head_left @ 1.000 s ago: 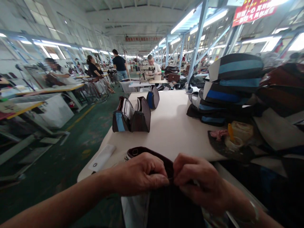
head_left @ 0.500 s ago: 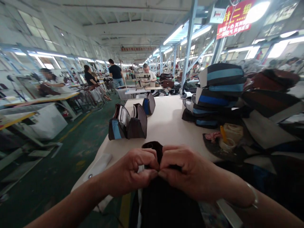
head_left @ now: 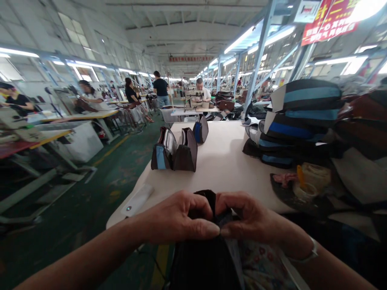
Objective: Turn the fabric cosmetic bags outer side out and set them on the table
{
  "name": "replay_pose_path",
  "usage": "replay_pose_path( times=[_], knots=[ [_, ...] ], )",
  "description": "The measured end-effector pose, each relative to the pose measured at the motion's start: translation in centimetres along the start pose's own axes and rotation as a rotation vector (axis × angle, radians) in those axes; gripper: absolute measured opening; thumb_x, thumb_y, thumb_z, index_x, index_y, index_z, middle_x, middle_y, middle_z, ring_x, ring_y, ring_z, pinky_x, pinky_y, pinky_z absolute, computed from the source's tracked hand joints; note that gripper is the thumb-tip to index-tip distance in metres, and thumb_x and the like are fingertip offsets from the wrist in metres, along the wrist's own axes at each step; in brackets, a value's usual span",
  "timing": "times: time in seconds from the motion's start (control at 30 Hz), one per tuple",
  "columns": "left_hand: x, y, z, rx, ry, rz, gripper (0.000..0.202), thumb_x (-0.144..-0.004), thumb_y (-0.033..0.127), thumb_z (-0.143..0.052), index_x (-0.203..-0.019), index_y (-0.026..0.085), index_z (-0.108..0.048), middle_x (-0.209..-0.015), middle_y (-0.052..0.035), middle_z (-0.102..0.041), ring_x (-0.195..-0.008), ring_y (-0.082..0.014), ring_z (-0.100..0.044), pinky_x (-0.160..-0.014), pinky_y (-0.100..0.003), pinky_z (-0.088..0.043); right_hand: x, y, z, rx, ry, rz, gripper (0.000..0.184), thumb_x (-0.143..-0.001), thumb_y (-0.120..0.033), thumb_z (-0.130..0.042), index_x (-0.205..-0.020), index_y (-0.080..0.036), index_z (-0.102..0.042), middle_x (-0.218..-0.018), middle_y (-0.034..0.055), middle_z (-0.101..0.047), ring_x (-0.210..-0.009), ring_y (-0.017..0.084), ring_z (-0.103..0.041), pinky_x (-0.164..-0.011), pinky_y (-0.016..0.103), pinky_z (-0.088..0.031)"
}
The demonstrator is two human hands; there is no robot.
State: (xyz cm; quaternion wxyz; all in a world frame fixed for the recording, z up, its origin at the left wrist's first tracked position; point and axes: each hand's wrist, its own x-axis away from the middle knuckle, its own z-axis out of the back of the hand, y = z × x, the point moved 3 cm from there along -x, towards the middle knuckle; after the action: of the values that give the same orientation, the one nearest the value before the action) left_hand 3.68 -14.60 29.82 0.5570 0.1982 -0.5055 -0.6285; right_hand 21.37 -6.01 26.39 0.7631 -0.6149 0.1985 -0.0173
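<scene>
A dark brown fabric bag piece (head_left: 208, 257) hangs over the near edge of the white table (head_left: 223, 165). Both hands pinch its top edge, thumbs nearly touching. My left hand (head_left: 178, 219) is closed on the left side of that edge. On the right side, my right hand (head_left: 250, 219) grips the same edge; a bracelet sits on its wrist. A folded brown tip of the piece pokes up between the two hands.
Two finished brown-and-blue bags (head_left: 175, 151) stand mid-table, a third one (head_left: 201, 131) behind them. A tall stack of striped fabric pieces (head_left: 299, 121) fills the right side. A glue pot with a brush (head_left: 302, 185) sits near it. Other people work at tables on the left and far back.
Both hands have kept pinching the bag piece's top edge while working along it. The fold between them has bunched up. The head camera swung left, then back right.
</scene>
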Motion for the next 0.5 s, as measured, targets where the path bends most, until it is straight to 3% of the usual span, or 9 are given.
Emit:
replay_pose_path(
  times=[0.07, 0.27, 0.37, 0.5],
  knots=[
    [-0.2, 0.1, -0.5, -0.006, -0.008, -0.004, 0.038, -0.079, 0.053, -0.072, -0.084, 0.016, -0.064, -0.071, 0.0048, -0.046, -0.065, -0.0110, -0.039, -0.059, -0.025, -0.030, 0.0, -0.3, 0.1, -0.023, -0.005, -0.036, 0.023, -0.080, -0.028, -0.079, -0.090, -0.014, -0.064, -0.084, 0.0006, -0.059, -0.076, 0.011, -0.051, -0.068, 0.021, -0.040],
    [-1.2, -1.1, -1.2, 0.094, 0.009, -0.031, 0.024, -0.077, 0.039, -0.073, -0.085, 0.016, -0.069, -0.069, 0.0044, -0.050, -0.061, -0.0101, -0.038, -0.060, -0.025, -0.032, 0.4, 0.1, 0.4, -0.175, 0.005, -0.157, 0.028, -0.078, -0.035, -0.077, -0.089, -0.013, -0.063, -0.076, -0.0019, -0.052, -0.066, 0.009, -0.043, -0.055, 0.018, -0.034],
    [-1.6, -1.0, -1.4, 0.132, 0.026, -0.039, 0.018, -0.076, 0.032, -0.071, -0.084, 0.016, -0.069, -0.070, 0.0040, -0.051, -0.061, -0.0100, -0.039, -0.058, -0.025, -0.031, 0.1, 0.3, 0.4, -0.116, 0.046, -0.175, 0.029, -0.072, -0.033, -0.080, -0.084, -0.014, -0.062, -0.074, -0.0022, -0.053, -0.066, 0.009, -0.044, -0.056, 0.019, -0.034],
    [-1.9, -1.0, -1.5, 0.114, 0.057, -0.040, 0.012, -0.076, 0.027, -0.068, -0.080, 0.016, -0.068, -0.070, 0.0040, -0.051, -0.061, -0.0098, -0.040, -0.058, -0.025, -0.030, -0.2, 0.4, 0.5, 0.049, 0.156, -0.219, 0.010, -0.071, -0.020, -0.069, -0.074, -0.013, -0.063, -0.067, -0.0030, -0.054, -0.064, 0.010, -0.044, -0.057, 0.021, -0.033]
  ],
)
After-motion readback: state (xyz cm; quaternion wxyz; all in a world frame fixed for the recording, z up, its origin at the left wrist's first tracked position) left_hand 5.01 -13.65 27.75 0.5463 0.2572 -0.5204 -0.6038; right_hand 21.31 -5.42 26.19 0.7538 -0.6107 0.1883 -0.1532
